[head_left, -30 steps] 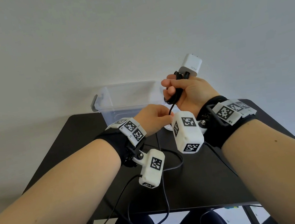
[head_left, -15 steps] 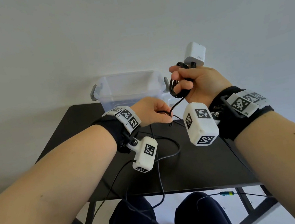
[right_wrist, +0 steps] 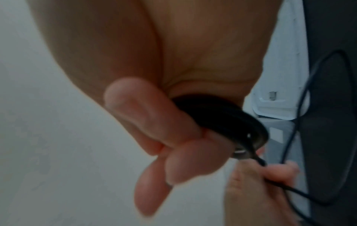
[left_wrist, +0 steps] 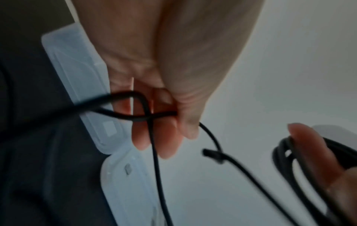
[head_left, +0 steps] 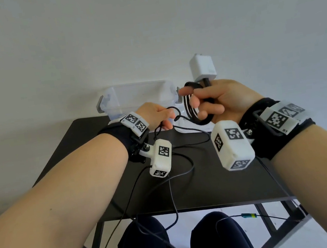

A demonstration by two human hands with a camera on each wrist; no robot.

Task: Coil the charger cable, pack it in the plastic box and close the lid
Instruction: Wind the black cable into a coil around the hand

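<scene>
My right hand (head_left: 208,105) is raised above the table and grips several black coils of the charger cable (head_left: 194,115), with the white charger plug (head_left: 202,66) sticking up above the fist. In the right wrist view the coil (right_wrist: 222,116) is wrapped round the curled fingers (right_wrist: 154,122). My left hand (head_left: 160,117) pinches the loose black cable (left_wrist: 146,116) just left of the coil; the cable's free end (left_wrist: 210,154) hangs beside it. The clear plastic box (head_left: 138,98) stands open at the table's far edge, behind both hands.
The white lid (head_left: 190,129) lies flat on the black table (head_left: 219,183) in front of the box. Thin black wires from the wrist cameras trail over the table's near edge to my lap. A plain wall rises behind.
My right hand rose and turned, bringing the coil and plug higher. My left hand moved up with the loose cable, closer to the coil.
</scene>
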